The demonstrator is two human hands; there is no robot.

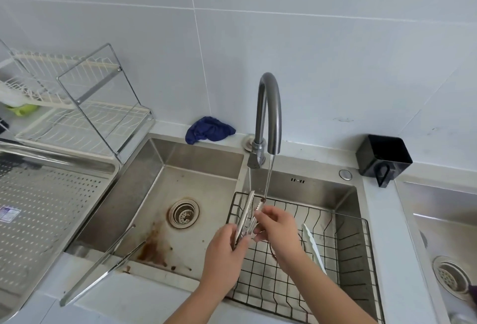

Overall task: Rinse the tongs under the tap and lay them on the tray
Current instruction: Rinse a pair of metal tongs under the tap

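While left hand (227, 248) grips, tongs (246, 210) point away toward tap (268, 106).

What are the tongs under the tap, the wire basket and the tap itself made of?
The silvery scalloped tongs: likely stainless steel, bright reflective sheen. The black wire basket: probably coated steel wire, matte dark grid. The curved grey tap: brushed metal, soft satin highlights.

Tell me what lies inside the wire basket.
A white utensil leans inside the basket. The right hand and forearm cover part of its floor, so anything there is hidden.
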